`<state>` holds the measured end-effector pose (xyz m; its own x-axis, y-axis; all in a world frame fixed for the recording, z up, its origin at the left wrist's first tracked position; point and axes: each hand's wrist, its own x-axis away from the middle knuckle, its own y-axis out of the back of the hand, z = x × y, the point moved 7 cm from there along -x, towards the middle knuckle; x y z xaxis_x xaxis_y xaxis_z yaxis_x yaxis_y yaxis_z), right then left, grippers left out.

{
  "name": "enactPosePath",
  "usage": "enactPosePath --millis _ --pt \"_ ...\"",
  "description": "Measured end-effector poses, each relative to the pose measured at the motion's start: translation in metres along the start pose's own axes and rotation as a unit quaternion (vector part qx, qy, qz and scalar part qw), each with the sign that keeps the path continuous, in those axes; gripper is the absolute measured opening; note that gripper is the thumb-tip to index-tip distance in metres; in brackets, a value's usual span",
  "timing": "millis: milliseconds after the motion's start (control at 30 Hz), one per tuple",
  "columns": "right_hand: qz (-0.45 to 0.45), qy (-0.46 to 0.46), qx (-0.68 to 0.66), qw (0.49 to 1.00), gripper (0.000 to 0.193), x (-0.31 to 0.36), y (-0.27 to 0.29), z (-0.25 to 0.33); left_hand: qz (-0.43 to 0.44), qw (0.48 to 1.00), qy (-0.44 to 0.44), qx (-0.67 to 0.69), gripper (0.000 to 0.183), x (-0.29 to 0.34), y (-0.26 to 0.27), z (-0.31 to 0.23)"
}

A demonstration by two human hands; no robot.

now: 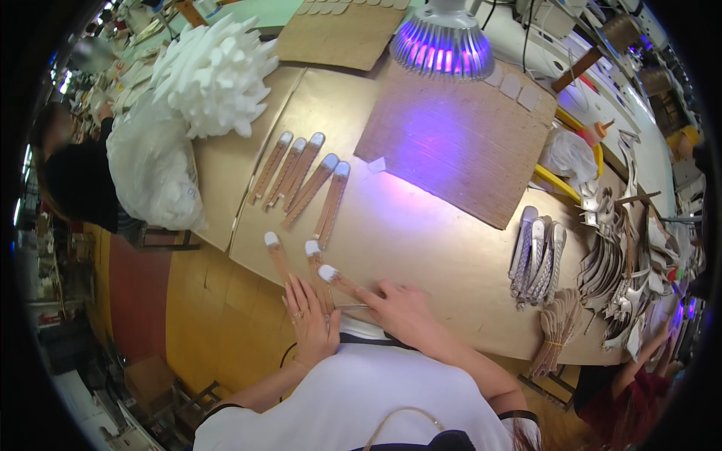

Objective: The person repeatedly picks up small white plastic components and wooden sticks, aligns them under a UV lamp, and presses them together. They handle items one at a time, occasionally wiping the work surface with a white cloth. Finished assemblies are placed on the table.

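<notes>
My left hand (307, 319) lies at the table's near edge with fingers stretched over two tan leather straps. One strap (278, 258) points up to the left and another strap (314, 267) stands beside it; both have white rounded tips. My right hand (406, 310) is closed around the lower end of a third white-tipped strap (344, 282), which slants across toward the left. A thin, pale rod-like thing (352, 306) shows between the hands; its kind is unclear. Farther up lie several similar straps (301, 169) with whitish tips, spread in a loose fan.
A lit lamp (442, 45) hangs over a cardboard sheet (459, 143). Braided grey straps (536, 255), a banded bundle of tan strips (556, 331) and a pile of cut pieces (613, 255) lie right. White foam (214, 75) and a plastic bag (154, 161) stand left. Other people sit nearby.
</notes>
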<state>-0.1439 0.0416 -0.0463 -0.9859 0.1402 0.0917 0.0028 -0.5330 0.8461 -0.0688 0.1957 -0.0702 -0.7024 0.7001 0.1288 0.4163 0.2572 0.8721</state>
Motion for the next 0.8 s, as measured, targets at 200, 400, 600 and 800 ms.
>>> enactPosePath --millis 200,400,600,800 --pt "-0.112 -0.135 0.032 0.984 0.036 0.042 0.030 -0.045 0.075 0.992 -0.100 -0.034 0.084 -0.013 -0.017 -0.027" --pt "-0.203 -0.198 0.030 0.958 0.036 0.022 0.044 -0.065 0.081 0.992 -0.081 -0.061 0.087 -0.053 -0.030 -0.060" --pt "-0.353 -0.208 -0.131 0.903 0.023 0.010 0.074 -0.079 -0.015 0.994 -0.103 0.031 0.070 -0.062 0.022 -0.103" --pt "-0.355 -0.310 -0.308 0.826 0.016 0.045 0.106 -0.105 0.299 0.714 -0.372 0.512 0.042 -0.073 0.102 -0.185"
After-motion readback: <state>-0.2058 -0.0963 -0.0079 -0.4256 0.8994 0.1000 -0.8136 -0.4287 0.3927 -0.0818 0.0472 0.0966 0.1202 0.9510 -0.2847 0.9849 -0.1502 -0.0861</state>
